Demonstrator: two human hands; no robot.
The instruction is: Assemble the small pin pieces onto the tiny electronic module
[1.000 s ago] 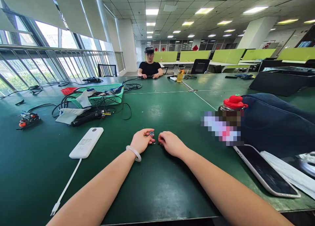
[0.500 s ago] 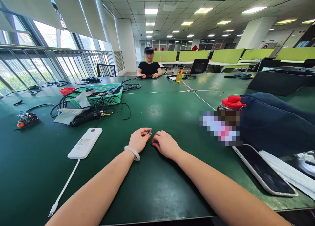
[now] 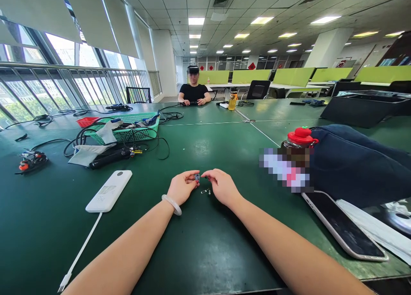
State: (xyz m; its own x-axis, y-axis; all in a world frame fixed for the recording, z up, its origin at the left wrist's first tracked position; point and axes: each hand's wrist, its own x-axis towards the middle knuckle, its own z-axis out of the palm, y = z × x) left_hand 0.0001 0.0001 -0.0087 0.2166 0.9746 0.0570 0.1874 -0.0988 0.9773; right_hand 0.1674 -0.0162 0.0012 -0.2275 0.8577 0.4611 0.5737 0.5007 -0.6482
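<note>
My left hand [image 3: 182, 186], with a pale bangle on its wrist, pinches a tiny blue electronic part [image 3: 197, 177] just above the green table [image 3: 205, 243]. My right hand [image 3: 222, 186] sits close beside it, fingers curled, its fingertips meeting the same small part from the right. A small metal piece [image 3: 206, 192] lies on the table between and just below the two hands.
A white power bank [image 3: 109, 191] with its cable lies at the left. Behind it are a green basket [image 3: 128, 126] of cables and a grey cloth. A red-capped bottle [image 3: 297, 156], a dark jacket [image 3: 356, 162] and a phone [image 3: 340, 224] are at the right. A person sits at the far end.
Both hands have risen slightly off the table with the blue part between them. The small metal piece now shows on the table below them.
</note>
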